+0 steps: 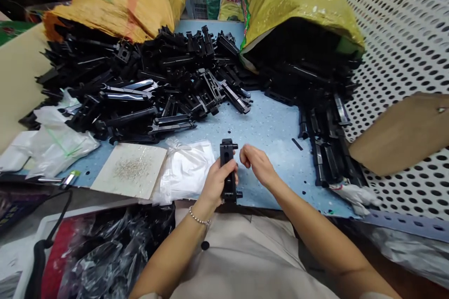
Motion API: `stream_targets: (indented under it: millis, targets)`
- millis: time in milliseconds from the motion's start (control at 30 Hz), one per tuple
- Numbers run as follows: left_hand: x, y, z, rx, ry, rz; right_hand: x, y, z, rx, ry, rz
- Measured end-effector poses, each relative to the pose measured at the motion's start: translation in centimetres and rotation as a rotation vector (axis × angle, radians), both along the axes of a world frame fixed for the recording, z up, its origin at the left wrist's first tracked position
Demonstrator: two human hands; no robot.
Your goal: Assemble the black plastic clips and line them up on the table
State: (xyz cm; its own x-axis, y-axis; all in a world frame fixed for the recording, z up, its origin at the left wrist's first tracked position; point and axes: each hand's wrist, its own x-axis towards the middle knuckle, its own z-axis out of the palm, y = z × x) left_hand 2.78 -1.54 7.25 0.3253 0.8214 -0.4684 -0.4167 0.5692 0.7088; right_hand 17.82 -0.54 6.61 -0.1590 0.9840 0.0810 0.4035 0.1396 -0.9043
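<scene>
My left hand (218, 181) is wrapped round a long black plastic part (228, 150), held upright over the near edge of the blue table (270, 126). My right hand (255, 162) is just to the right of the part's top, its fingers curled into a pinch; whether anything small is in them I cannot make out. A bead bracelet is on my left wrist.
Large heaps of the same black parts (147, 88) spill from a yellow sack (119, 0) and a green-yellow sack (298, 4). A white card strewn with small metal bits (131, 168) and clear plastic bags (185, 170) lie to the left. A white perforated panel (403, 56) and cardboard (403, 133) are at right.
</scene>
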Motion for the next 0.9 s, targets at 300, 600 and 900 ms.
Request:
stream_targets:
  millis: [300,600,900]
  targets:
    - [2.0,0.4,1.0,0.058,0.037,0.119,0.6,-5.1,-2.1,0.558,-0.211,0.127]
    - [0.8,0.3,2.6,0.561,0.387,0.076,0.7,-4.8,0.0,-0.136,0.033,0.154]
    - [1.7,0.7,2.3,-0.031,0.059,-0.026,2.3,-3.6,1.3,0.499,-0.393,0.429]
